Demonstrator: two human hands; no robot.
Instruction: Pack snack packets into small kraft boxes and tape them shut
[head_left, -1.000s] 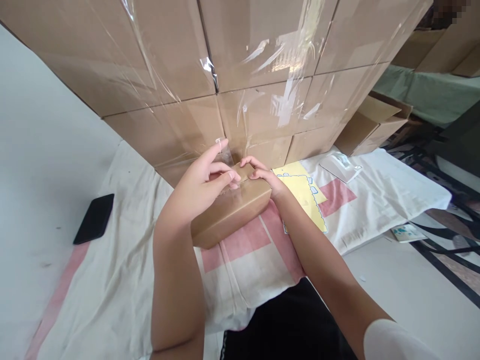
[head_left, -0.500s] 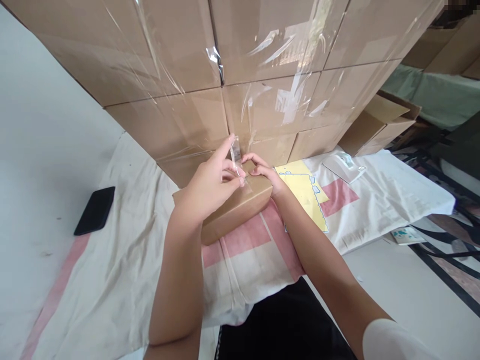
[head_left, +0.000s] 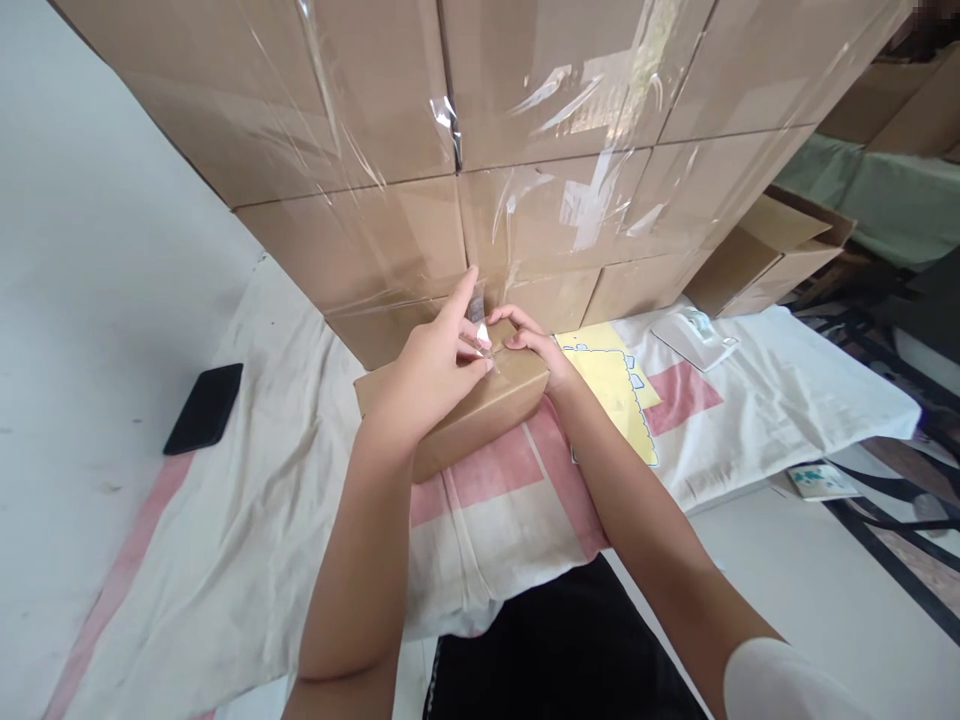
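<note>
A small brown cardboard box (head_left: 480, 410) lies on a white and pink cloth (head_left: 247, 540) on the floor. My left hand (head_left: 431, 370) rests on top of the box, with thumb and fingers pinching a short strip of clear tape (head_left: 477, 312) that stands up from the box top; the index finger points up along it. My right hand (head_left: 534, 345) presses its bent fingers on the far right part of the box top, close to the left hand's fingertips.
A tall stack of large cardboard cartons (head_left: 480, 150) wrapped in clear film rises right behind the box. A black phone (head_left: 203, 407) lies on the floor at the left. A yellow sheet (head_left: 611, 385) and a white tape dispenser (head_left: 694, 335) lie on the cloth at the right.
The left hand's fingers have drawn in and pinched the tape strip, which now stands up above the box. The view has shifted a little to the left; the right hand has stayed on the box.
</note>
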